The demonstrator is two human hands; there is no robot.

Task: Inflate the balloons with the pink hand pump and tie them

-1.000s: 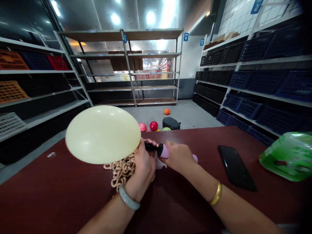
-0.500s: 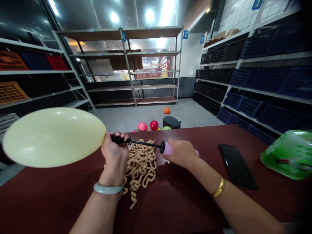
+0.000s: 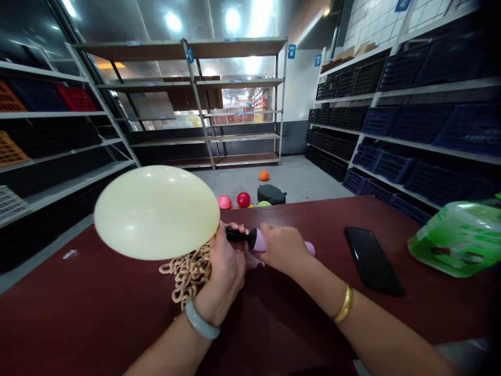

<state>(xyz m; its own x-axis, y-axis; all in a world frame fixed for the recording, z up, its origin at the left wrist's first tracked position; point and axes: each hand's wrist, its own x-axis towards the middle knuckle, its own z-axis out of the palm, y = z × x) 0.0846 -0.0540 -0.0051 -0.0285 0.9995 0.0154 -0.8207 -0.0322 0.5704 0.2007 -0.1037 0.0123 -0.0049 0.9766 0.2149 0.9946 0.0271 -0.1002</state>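
Observation:
A large pale-yellow balloon [image 3: 156, 211], blown up, points out to the left from my left hand [image 3: 229, 263]. That hand is closed round the black end of a hand balloon pump [image 3: 260, 241], where the balloon's neck meets it. My right hand [image 3: 285, 249] grips the pump's lilac barrel. The black end and the barrel are close together, with almost no rod showing. Tan, curly, cord-like strands [image 3: 191, 274] lie in a heap on the table, partly hidden behind my left hand and the balloon.
The dark red table [image 3: 297, 324] carries a black phone [image 3: 373, 261] and a green-filled clear pouch [image 3: 456, 237] at the right. Beyond its far edge, several coloured balls or balloons [image 3: 243, 199] and a dark grey bag [image 3: 271, 194] are on the floor. Crate shelves [image 3: 376, 138] stand at the right.
My left hand has moved right towards my right hand, carrying the balloon along. The pump's rod has slid into the barrel. The view has shifted slightly.

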